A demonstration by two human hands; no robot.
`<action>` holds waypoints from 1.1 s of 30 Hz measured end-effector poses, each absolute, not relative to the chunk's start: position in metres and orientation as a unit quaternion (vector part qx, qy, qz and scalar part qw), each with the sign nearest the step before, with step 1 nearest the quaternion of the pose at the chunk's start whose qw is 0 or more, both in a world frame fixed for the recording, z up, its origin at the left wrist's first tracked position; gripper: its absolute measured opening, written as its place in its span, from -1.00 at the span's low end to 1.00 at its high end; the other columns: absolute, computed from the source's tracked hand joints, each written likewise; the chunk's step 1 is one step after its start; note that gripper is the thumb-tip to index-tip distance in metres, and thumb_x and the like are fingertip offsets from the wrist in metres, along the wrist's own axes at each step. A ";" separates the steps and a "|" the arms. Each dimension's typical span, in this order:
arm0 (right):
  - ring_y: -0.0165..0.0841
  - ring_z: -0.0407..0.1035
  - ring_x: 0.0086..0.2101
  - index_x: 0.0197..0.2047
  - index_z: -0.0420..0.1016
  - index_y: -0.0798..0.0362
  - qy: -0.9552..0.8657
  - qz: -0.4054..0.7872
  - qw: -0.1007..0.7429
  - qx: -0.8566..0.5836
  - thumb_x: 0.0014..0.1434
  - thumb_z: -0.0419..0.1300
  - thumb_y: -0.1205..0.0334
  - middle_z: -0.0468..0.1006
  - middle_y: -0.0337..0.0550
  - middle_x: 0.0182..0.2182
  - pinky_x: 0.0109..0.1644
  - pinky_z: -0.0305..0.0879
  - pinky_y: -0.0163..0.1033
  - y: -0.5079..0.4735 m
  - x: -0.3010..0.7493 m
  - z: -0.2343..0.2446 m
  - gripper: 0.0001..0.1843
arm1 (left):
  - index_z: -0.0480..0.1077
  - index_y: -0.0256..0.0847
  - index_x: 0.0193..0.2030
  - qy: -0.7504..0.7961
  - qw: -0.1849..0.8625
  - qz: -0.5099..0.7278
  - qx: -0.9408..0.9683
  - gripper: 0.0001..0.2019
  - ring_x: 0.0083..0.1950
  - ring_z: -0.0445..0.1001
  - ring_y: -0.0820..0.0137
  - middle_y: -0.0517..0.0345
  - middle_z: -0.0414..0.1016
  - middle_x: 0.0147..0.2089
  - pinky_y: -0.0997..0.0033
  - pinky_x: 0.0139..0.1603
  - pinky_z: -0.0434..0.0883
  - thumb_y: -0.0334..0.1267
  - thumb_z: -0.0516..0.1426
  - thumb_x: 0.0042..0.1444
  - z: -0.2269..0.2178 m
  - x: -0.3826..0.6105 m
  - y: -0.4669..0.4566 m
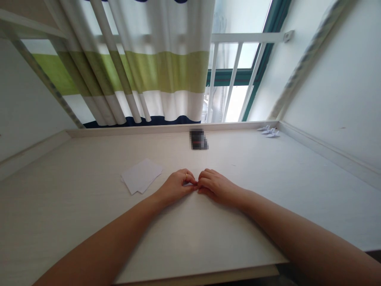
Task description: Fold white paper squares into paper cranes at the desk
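Note:
My left hand (177, 186) and my right hand (218, 186) meet at the middle of the white desk (190, 242), fingertips pinched together and nearly touching. Between them is a small piece of white paper (189, 184), mostly covered by the fingers, so its shape cannot be made out. A ring sits on a finger of my left hand. To the left of that hand lies a loose stack of white paper sheets (141, 175), slightly fanned.
Several small folded white paper figures (270, 131) stand in the far right corner. A dark, pixelated object (198, 139) lies near the back ledge (143, 130). Beyond it are a striped curtain (166, 71) and a white window railing (247, 37).

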State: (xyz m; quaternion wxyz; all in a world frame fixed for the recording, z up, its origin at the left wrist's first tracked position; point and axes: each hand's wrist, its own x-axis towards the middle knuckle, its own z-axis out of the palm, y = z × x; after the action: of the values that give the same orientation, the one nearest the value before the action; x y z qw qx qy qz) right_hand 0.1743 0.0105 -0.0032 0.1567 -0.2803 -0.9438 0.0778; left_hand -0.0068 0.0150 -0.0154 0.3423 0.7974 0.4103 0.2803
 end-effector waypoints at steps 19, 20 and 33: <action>-0.31 0.20 -0.29 -0.32 0.35 0.17 -0.942 0.045 0.129 -0.308 0.20 -0.12 0.34 0.36 -0.02 -0.36 -0.17 0.19 -0.15 0.002 0.172 -0.003 -0.76 | 0.44 -0.22 -0.35 0.451 0.324 0.276 0.785 -0.87 -0.20 0.35 0.38 0.13 0.41 -0.29 0.41 -0.13 0.28 -0.32 0.13 -0.10 -0.011 -0.005 0.008; -0.31 0.20 -0.29 -0.33 0.35 0.16 -0.940 0.051 0.133 -0.308 0.20 -0.11 0.35 0.35 -0.02 -0.36 -0.17 0.19 -0.14 0.002 0.172 -0.003 -0.77 | 0.44 -0.22 -0.37 0.453 0.321 0.275 0.785 -0.88 -0.21 0.35 0.39 0.13 0.41 -0.30 0.41 -0.14 0.28 -0.32 0.12 -0.10 -0.010 -0.005 0.008; -0.35 0.24 -0.21 -0.38 0.30 0.11 -0.892 0.211 0.217 -0.336 0.08 0.00 0.43 0.30 -0.03 -0.25 -0.08 0.23 -0.18 0.006 0.178 -0.006 -0.91 | 0.45 -0.19 -0.50 0.441 0.290 0.231 0.818 -0.88 -0.18 0.36 0.39 0.16 0.40 -0.26 0.44 -0.09 0.25 -0.32 0.08 -0.09 -0.001 -0.004 0.006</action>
State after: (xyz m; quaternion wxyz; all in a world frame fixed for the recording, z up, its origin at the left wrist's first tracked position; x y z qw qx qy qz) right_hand 0.1776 0.0061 -0.0060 0.2174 -0.3360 -0.8917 0.2113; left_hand -0.0037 0.0060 -0.0012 0.2896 0.8177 0.4406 0.2312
